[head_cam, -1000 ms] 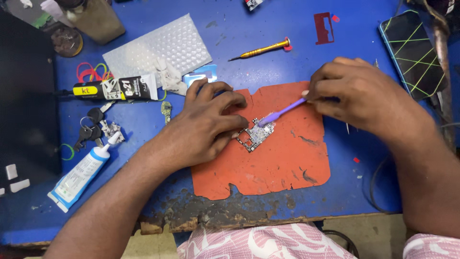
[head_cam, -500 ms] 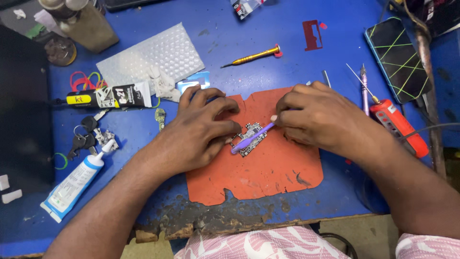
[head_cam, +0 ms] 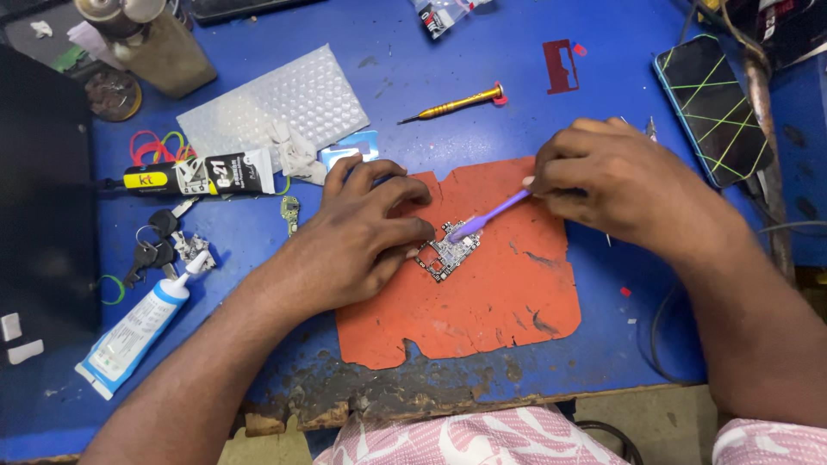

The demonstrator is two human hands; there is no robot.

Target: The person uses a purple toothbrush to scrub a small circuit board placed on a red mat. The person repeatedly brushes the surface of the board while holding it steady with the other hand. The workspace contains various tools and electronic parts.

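A small circuit board (head_cam: 448,251) lies on an orange mat (head_cam: 482,301) on the blue worktable (head_cam: 431,77). My left hand (head_cam: 362,232) rests on the mat with its fingertips pressing the board's left edge. My right hand (head_cam: 620,185) grips a purple brush (head_cam: 491,215), whose head touches the top of the board.
A yellow screwdriver (head_cam: 457,103) lies behind the mat. A phone with a cracked screen (head_cam: 711,103) sits at the right. At the left are a black glue tube (head_cam: 202,176), a white tube (head_cam: 138,323), keys (head_cam: 151,245), bubble wrap (head_cam: 276,103) and a small green board (head_cam: 290,209).
The view has shifted slightly. My right hand has drawn back to the right with the brush, whose head stays on the board. My left hand keeps holding the board.
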